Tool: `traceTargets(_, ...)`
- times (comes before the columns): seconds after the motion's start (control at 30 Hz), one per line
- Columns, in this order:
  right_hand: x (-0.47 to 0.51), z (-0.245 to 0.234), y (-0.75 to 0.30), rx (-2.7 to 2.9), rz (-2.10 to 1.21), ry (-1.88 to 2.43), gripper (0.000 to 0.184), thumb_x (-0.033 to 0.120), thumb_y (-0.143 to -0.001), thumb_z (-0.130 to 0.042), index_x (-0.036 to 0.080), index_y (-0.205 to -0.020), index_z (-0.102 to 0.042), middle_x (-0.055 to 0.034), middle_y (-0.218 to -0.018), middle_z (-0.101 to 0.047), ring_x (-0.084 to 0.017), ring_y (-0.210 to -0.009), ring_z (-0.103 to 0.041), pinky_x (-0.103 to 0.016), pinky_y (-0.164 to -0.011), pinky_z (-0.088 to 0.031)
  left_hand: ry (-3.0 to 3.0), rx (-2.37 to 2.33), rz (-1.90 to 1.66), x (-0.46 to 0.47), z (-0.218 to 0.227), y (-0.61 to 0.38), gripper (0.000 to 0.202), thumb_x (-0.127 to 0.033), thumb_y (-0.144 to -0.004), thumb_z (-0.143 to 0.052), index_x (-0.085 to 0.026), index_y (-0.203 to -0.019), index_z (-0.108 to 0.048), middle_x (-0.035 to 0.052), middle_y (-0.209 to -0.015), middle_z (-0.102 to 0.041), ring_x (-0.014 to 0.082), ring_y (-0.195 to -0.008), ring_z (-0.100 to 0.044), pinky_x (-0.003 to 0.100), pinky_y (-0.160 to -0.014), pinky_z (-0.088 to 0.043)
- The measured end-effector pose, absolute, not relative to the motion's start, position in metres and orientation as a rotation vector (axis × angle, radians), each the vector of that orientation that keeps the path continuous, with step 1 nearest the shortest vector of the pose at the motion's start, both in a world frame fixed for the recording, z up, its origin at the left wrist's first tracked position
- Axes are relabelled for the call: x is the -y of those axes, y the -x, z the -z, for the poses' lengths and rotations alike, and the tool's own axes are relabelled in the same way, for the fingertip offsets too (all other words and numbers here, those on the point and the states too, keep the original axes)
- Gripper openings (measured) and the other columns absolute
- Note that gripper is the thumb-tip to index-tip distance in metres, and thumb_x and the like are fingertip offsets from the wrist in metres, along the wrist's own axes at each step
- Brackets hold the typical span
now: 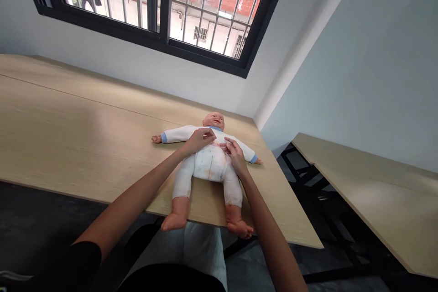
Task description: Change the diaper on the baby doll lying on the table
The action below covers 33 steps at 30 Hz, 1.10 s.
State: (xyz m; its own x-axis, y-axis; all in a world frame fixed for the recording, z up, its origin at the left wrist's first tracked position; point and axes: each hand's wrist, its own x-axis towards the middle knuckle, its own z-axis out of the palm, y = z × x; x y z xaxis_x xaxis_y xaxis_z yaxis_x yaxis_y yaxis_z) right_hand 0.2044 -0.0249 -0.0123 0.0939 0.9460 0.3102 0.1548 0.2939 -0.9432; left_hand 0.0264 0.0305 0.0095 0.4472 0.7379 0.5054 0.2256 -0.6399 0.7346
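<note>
A baby doll (209, 164) lies on its back on the wooden table, its head away from me and its bare feet at the front edge. It has on a white outfit with blue collar and cuffs, stained over the belly. Above its chest, my left hand (202, 139) has its fingertips pinched together; whatever is between them is too small to make out. My right hand (236, 153) is over the doll's belly on the right, fingers apart and pointing toward the left hand. I cannot tell whether either hand touches the outfit.
The light wooden table (85, 137) runs far to the left along the wall below a barred window (164, 45). A second table (369, 182) stands to the right, across a gap with black metal legs (308, 173). My legs are close to the front edge.
</note>
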Motion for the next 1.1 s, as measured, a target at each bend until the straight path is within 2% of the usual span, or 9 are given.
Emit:
traceTargets(0.1, 0.025, 0.014, -0.206, 1.366, -0.838, 1.100, 0.044, 0.044, -0.082, -0.051, 0.017, -0.116, -0.058, -0.0094, -0.104, -0.071, -0.021, -0.093, -0.065, -0.035, -0.087, -0.052, -2.134, -0.805, -1.143, -0.034, 0.000, -0.026, 0.019, -0.025, -0.083, -0.057, -0.013, -0.091, -0.069, 0.0090, -0.096, -0.072, 0.0208, -0.094, -0.064, 0.033, -0.089, -0.050)
traceTargets(0.23, 0.024, 0.019, -0.210, 1.415, -0.787, 1.087, 0.044, 0.040, -0.082, -0.055, 0.018, -0.120, -0.058, -0.0099, -0.114, -0.069, -0.022, -0.107, -0.064, -0.036, -0.094, -0.051, -2.214, -0.732, -1.078, -0.038, 0.003, -0.027, 0.024, -0.022, -0.081, -0.061, -0.015, -0.101, -0.072, 0.0093, -0.104, -0.071, 0.0210, -0.100, -0.063, 0.034, -0.093, -0.048)
traceTargets(0.43, 0.024, 0.021, -0.209, 1.513, -0.688, 1.175, 0.039, 0.036, -0.082, -0.052, 0.019, -0.116, -0.061, -0.0096, -0.113, -0.070, -0.022, -0.104, -0.065, -0.036, -0.091, -0.052, -2.270, -0.707, -1.020, -0.045, 0.007, -0.029, 0.020, -0.017, -0.078, -0.059, -0.017, -0.089, -0.076, 0.0086, -0.099, -0.069, 0.0201, -0.093, -0.062, 0.034, -0.090, -0.048)
traceTargets(0.53, 0.027, 0.019, -0.208, 1.579, -0.647, 1.186, 0.033, 0.033, -0.084, -0.050, 0.019, -0.109, -0.065, -0.0092, -0.111, -0.071, -0.022, -0.108, -0.065, -0.037, -0.094, -0.050, -2.249, -0.720, -1.007, -0.042, 0.007, -0.032, 0.014, -0.020, -0.076, -0.060, -0.017, -0.078, -0.073, 0.0067, -0.090, -0.069, 0.0198, -0.089, -0.061, 0.033, -0.089, -0.048)
traceTargets(0.63, 0.029, 0.017, -0.209, 1.593, -0.669, 1.171, 0.037, 0.034, -0.086, -0.050, 0.019, -0.117, -0.062, -0.0092, -0.112, -0.071, -0.022, -0.106, -0.066, -0.037, -0.094, -0.050, -2.198, -0.729, -0.995, -0.038, 0.002, -0.030, 0.012, -0.023, -0.075, -0.061, -0.016, -0.072, -0.070, 0.0062, -0.088, -0.070, 0.0193, -0.088, -0.061, 0.032, -0.087, -0.047)
traceTargets(0.77, 0.029, 0.016, -0.214, 1.639, -0.670, 1.167, 0.047, 0.037, -0.087, -0.054, 0.019, -0.131, -0.057, -0.0089, -0.116, -0.070, -0.023, -0.113, -0.062, -0.040, -0.102, -0.046, -2.061, -0.796, -1.019, -0.044, -0.010, -0.007, 0.026, -0.037, -0.079, -0.061, -0.015, -0.087, -0.070, 0.0082, -0.103, -0.071, 0.0179, -0.090, -0.062, 0.027, -0.080, -0.048)
traceTargets(0.9, 0.025, 0.018, -0.218, 1.673, -0.664, 1.214, 0.047, 0.041, -0.090, -0.054, 0.020, -0.132, -0.060, -0.0083, -0.116, -0.070, -0.024, -0.116, -0.061, -0.043, -0.108, -0.042, -1.947, -0.979, -0.979, -0.057, -0.009, 0.043, 0.035, -0.046, -0.074, -0.064, -0.013, -0.083, -0.066, 0.0065, -0.079, -0.069, 0.0128, -0.065, -0.057, 0.022, -0.059, -0.042)
traceTargets(1.0, 0.023, 0.020, -0.218, 1.627, -0.657, 1.231, 0.047, 0.045, -0.090, -0.054, 0.020, -0.129, -0.062, -0.0089, -0.114, -0.070, -0.026, -0.116, -0.062, -0.044, -0.107, -0.044, -1.936, -1.066, -0.741, -0.058, 0.000, 0.074, 0.030, -0.041, -0.061, -0.072, -0.014, -0.072, -0.065, 0.0023, -0.061, -0.063, 0.0116, -0.051, -0.050, 0.022, -0.048, -0.035)
traceTargets(1.1, 0.024, 0.020, -0.215, 1.596, -0.656, 1.217, 0.048, 0.046, -0.089, -0.054, 0.016, -0.126, -0.063, -0.0102, -0.114, -0.070, -0.026, -0.114, -0.063, -0.043, -0.104, -0.046, -1.956, -1.098, -0.527, -0.054, 0.010, 0.082, 0.029, -0.033, -0.049, -0.077, -0.016, -0.069, -0.065, -0.0015, -0.057, -0.060, 0.0119, -0.047, -0.048, 0.022, -0.046, -0.032)
